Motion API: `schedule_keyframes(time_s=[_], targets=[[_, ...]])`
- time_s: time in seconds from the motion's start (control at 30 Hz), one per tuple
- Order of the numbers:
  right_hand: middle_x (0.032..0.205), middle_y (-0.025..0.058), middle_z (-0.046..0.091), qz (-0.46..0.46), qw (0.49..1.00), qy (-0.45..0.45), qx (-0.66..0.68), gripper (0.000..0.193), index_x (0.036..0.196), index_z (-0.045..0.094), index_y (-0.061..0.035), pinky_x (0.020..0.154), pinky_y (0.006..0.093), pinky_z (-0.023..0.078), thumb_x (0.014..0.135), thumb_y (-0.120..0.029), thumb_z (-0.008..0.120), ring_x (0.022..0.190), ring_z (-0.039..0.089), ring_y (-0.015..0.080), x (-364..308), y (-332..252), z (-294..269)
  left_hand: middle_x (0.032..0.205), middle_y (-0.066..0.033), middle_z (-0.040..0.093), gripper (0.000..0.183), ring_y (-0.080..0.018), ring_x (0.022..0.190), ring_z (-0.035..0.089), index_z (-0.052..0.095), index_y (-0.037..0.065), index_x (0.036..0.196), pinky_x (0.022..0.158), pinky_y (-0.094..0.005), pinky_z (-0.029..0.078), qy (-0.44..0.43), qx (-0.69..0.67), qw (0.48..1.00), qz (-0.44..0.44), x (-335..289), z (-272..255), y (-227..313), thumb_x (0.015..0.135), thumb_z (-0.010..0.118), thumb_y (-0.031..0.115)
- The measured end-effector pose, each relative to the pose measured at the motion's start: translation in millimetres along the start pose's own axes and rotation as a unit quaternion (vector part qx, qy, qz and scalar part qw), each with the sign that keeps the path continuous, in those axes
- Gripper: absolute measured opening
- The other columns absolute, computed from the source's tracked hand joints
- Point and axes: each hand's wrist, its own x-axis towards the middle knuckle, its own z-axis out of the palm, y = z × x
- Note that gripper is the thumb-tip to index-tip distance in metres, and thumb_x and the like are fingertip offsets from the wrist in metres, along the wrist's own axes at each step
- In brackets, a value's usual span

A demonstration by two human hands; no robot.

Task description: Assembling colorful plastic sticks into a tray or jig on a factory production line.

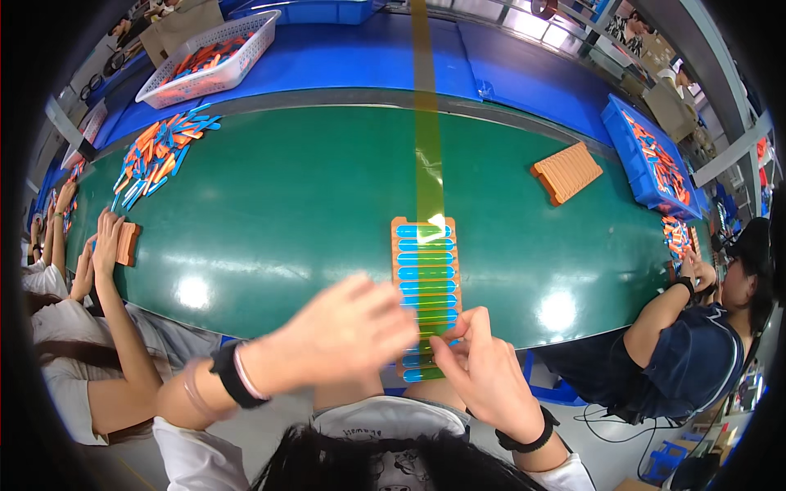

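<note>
An orange slotted tray [394, 270] lies near the table's front edge, with several blue sticks [407, 287] side by side in its slots. A see-through yellow strip of tape [429, 172] runs lengthwise over the sticks and on toward the far side. My left hand [348, 327] is smeared by motion just left of the tray, its fingertips near the lower slots. At the tray's lower right edge is my right hand [491, 372], thumb and forefinger pinched beside the tape. What the pinch holds, if anything, is hidden.
Another orange slotted tray [567, 173] rests on the green table [286, 196] at the right. Loose orange and blue sticks [160, 155] lie heaped at the left. A white basket [250, 69] and a blue crate [639, 176] hold more. Co-workers sit on both sides.
</note>
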Motion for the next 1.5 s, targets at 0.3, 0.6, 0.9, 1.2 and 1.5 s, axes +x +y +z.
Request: schedule_keyframes(time_s=[0.3, 0.6, 0.9, 1.2, 1.5], targets=[[0.077, 0.0145, 0.055, -0.005, 0.999, 0.000, 0.034, 0.027, 0.088, 0.032, 0.0008, 0.054, 0.0333, 0.045, 0.082, -0.012, 0.055, 0.066, 0.061, 0.0255, -3.2, -1.1, 1.3, 0.111, 0.0042, 0.054, 0.017, -0.0236, 0.092, 0.045, 0.056, 0.008, 0.081, 0.077, -0.0328, 0.039, -0.055, 0.037, 0.998, -0.004, 5.8, 4.1, -59.0, 0.066, 0.054, 0.001], [0.066, 0.0131, 0.054, -0.059, 0.998, 0.016, 0.005, 0.026, 0.085, 0.031, 0.0002, 0.050, 0.0354, 0.048, 0.082, -0.014, 0.053, 0.062, 0.060, 0.0273, -0.2, 0.5, -0.8, 0.092, -0.0001, 0.059, 0.031, -0.0184, 0.091, 0.045, 0.057, 0.005, 0.090, 0.080, -0.0312, 0.036, -0.145, -0.201, 0.962, -0.117, 16.8, -2.4, -81.1, 0.064, 0.045, -0.006], [0.079, 0.0159, 0.054, 0.010, 0.999, -0.038, -0.001, 0.027, 0.085, 0.031, 0.0001, 0.057, 0.0371, 0.047, 0.081, -0.012, 0.055, 0.072, 0.061, 0.0295, 1.2, -13.3, -2.0, 0.108, -0.0145, 0.052, 0.041, -0.0186, 0.095, 0.054, 0.046, -0.007, 0.107, 0.084, -0.0279, 0.042, 0.105, -0.679, 0.588, -0.426, 73.2, 38.9, -125.3, 0.082, 0.054, 0.025], [0.077, 0.0233, 0.050, -0.068, 0.995, 0.001, -0.074, 0.026, 0.088, 0.032, 0.0034, 0.050, 0.0446, 0.044, 0.080, -0.012, 0.051, 0.061, 0.054, 0.0403, 38.1, -17.6, -5.4, 0.091, -0.0121, 0.062, 0.025, -0.0110, 0.085, 0.056, 0.056, -0.007, 0.094, 0.080, -0.0236, 0.042, 0.180, -0.562, 0.724, -0.357, 73.7, 47.8, -101.2, 0.085, 0.048, 0.015], [0.082, 0.0288, 0.050, -0.128, 0.972, 0.113, -0.164, 0.028, 0.089, 0.034, 0.0103, 0.063, 0.0442, 0.046, 0.079, -0.012, 0.047, 0.073, 0.053, 0.0431, 129.3, -33.4, -17.2, 0.080, -0.0072, 0.063, 0.021, -0.0054, 0.074, 0.055, 0.055, -0.006, 0.090, 0.066, -0.0197, 0.043, 0.194, -0.488, 0.749, -0.403, 60.1, 49.8, -90.3, 0.085, 0.050, 0.014]])
